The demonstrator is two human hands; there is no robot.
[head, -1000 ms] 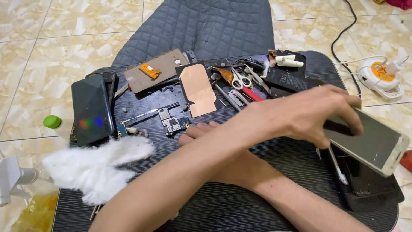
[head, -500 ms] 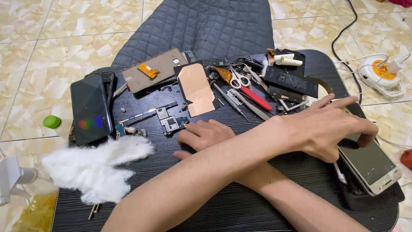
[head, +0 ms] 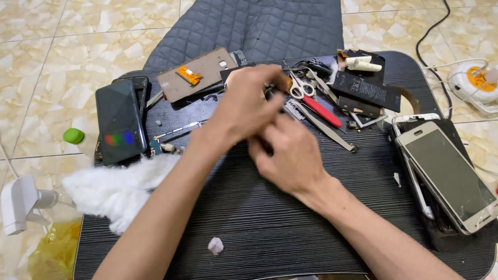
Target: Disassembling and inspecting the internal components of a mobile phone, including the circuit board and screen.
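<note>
Both hands meet mid-bench (head: pixel 311 218): the left hand (head: pixel 246 106) and right hand (head: pixel 288 153), fingers curled narrow round a small dark part (head: pixel 268 148), seemingly a slim tool, mostly hidden. Its long axis apparently runs toward the scissors (head: pixel 311 101). A steady two-handed pinch, wrists braced, suits this work.

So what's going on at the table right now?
A person works over a dark table littered with phone parts. Both hands meet near the middle: the left hand and right hand pinch something small and dark between them; what it is cannot be told. A gold phone lies face up at the right, a black phone at the left beside white cotton. Scissors lie just behind the hands.
</note>
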